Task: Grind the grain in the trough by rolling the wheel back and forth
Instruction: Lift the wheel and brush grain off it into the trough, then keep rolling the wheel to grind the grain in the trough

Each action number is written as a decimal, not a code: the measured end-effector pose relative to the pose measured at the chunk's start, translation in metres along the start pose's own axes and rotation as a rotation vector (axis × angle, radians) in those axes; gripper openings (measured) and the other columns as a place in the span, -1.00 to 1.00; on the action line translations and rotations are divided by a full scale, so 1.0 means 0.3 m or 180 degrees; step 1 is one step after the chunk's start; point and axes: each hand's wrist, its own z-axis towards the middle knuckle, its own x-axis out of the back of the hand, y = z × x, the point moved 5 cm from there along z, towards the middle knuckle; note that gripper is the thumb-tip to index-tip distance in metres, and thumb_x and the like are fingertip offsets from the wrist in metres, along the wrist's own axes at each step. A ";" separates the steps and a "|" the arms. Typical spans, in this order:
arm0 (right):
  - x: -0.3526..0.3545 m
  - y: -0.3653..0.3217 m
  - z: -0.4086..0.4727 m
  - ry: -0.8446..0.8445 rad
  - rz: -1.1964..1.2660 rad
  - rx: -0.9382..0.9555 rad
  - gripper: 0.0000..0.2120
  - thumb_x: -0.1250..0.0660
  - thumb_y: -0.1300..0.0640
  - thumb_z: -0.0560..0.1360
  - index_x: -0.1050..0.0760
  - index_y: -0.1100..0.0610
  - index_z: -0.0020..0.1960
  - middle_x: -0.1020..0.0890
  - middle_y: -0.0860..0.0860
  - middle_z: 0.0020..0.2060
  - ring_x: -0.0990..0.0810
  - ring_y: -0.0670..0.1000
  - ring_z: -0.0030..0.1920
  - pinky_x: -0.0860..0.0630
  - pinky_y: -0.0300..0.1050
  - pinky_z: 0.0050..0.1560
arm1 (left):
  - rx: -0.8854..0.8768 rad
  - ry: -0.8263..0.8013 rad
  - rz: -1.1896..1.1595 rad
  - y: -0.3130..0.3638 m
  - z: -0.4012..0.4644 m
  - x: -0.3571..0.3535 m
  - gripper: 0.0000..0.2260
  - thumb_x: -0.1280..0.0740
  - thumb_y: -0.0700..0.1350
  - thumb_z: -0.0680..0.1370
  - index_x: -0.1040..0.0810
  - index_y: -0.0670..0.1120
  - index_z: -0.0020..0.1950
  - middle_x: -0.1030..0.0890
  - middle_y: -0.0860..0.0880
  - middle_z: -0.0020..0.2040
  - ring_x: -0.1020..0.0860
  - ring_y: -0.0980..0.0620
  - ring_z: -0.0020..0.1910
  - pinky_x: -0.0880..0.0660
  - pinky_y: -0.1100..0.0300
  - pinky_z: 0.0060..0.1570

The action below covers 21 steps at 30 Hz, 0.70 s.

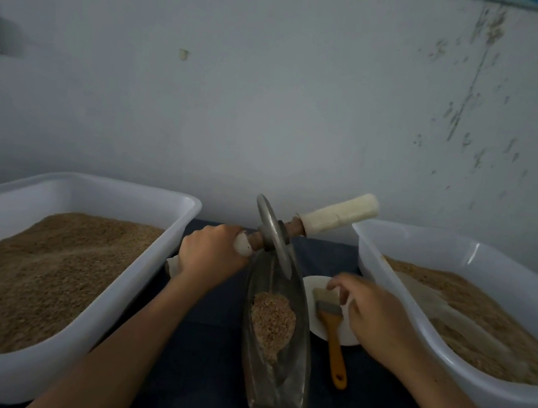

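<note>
left hand (210,257) gripping one handle only, grinding wheel (273,235) tilted at trough (273,360) end; right hand (373,315) loose-fingered over brush (333,337). could tip off the grain (273,322), probably.

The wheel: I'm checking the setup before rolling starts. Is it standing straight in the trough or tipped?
Tipped. The wheel leans left at the trough's far end; its right handle points up, free, while the left hand grips the lower one.
</note>
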 end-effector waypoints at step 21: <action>-0.088 -0.033 0.174 -0.0335 -0.1814 0.0388 -0.35 -0.30 0.11 0.56 -0.04 0.10 0.53 -0.55 0.03 0.05 -0.58 0.01 -0.07 -0.57 -0.07 -0.04 | -0.0785 -0.1503 0.0561 0.014 0.005 -0.013 -0.81 -0.38 0.13 0.38 -0.40 0.13 -0.29 -0.54 0.12 -0.26 -0.54 0.09 -0.21 -0.50 0.13 -0.11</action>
